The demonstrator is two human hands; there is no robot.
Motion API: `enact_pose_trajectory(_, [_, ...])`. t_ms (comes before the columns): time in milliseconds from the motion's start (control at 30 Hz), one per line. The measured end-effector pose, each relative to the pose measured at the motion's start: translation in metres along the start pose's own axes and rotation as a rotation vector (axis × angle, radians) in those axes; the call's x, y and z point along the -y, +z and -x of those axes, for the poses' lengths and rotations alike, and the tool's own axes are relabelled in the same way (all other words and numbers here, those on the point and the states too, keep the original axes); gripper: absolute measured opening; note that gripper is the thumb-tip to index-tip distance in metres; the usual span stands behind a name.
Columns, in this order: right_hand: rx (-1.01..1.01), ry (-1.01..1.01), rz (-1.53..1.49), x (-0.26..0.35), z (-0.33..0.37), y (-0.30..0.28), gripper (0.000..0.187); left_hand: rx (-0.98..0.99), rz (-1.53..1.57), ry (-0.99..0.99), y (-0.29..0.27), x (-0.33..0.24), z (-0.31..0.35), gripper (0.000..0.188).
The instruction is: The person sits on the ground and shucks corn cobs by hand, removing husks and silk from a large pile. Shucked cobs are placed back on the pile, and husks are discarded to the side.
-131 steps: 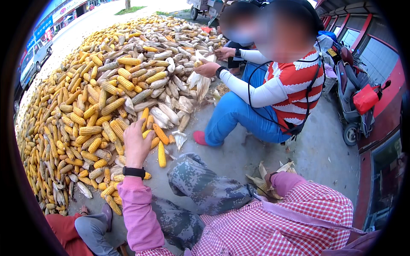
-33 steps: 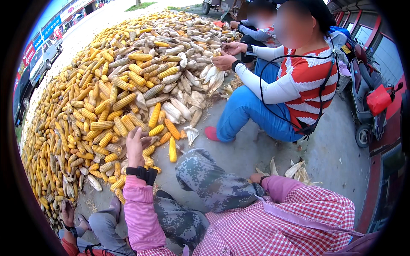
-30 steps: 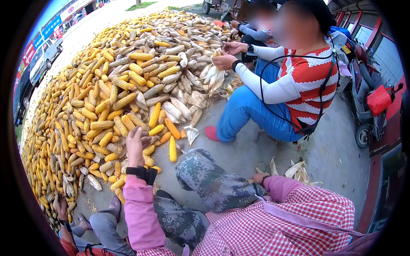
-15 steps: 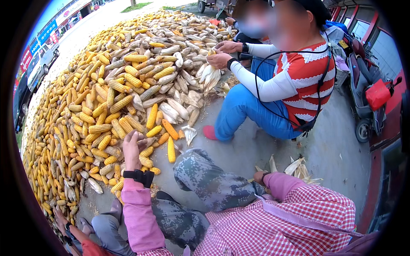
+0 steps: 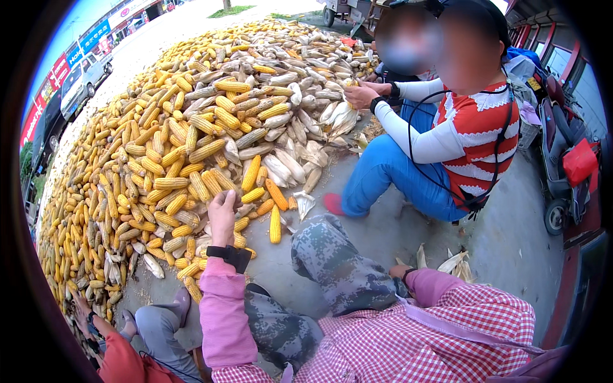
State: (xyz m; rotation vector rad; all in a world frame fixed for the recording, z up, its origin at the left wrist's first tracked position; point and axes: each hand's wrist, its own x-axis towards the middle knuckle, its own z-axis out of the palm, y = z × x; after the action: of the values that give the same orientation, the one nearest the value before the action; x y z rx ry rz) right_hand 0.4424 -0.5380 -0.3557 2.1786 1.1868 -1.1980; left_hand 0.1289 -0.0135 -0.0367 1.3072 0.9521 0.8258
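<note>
My left hand [image 5: 223, 216] is at the near edge of a big heap of corn cobs [image 5: 172, 150]. Its fingers are curled inward among yellow cobs, and whatever they hold is hidden. To its right, an orange cob [image 5: 276, 195] and a yellow cob [image 5: 275, 226] lie at the heap's edge. My right hand [image 5: 400, 271] is low beside my camouflage-clad knee [image 5: 338, 255], by loose dry husks [image 5: 454, 263] on the concrete. Its fingers are mostly out of sight, so their state is unclear.
A co-worker in a red-and-white striped top [image 5: 472, 140] sits at the right, hands on a partly husked cob [image 5: 348, 115]. Another person is behind. At lower left a co-worker in a red sleeve [image 5: 128, 357] reaches to the heap. A scooter [image 5: 565, 159] stands far right.
The whole view has shifted, so the scene sits further right. My left hand's fingers have curled in more. My right hand stays low by the husks.
</note>
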Motion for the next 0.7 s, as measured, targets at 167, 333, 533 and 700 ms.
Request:
enact_pose_trajectory(167, [-0.019,-0.033,-0.073,0.013,0.009,-0.015,0.039,-0.088,0.003,0.011,-0.008,-0.002,0.0,0.032])
enact_pose_trajectory(333, [-0.105,-0.051,-0.111,-0.024,-0.019,0.018,0.037,-0.101,-0.017,0.016,-0.011,0.009,-0.005,0.027])
enact_pose_trajectory(533, [-0.034,-0.091,-0.062,-0.011,-0.03,0.009,0.037,-0.239,-0.251,0.055,-0.024,0.012,-0.005,0.051])
enact_pose_trajectory(700, [-0.08,-0.025,0.016,-0.051,-0.031,0.022,0.037,-0.251,-0.311,0.056,-0.017,0.018,-0.005,0.065])
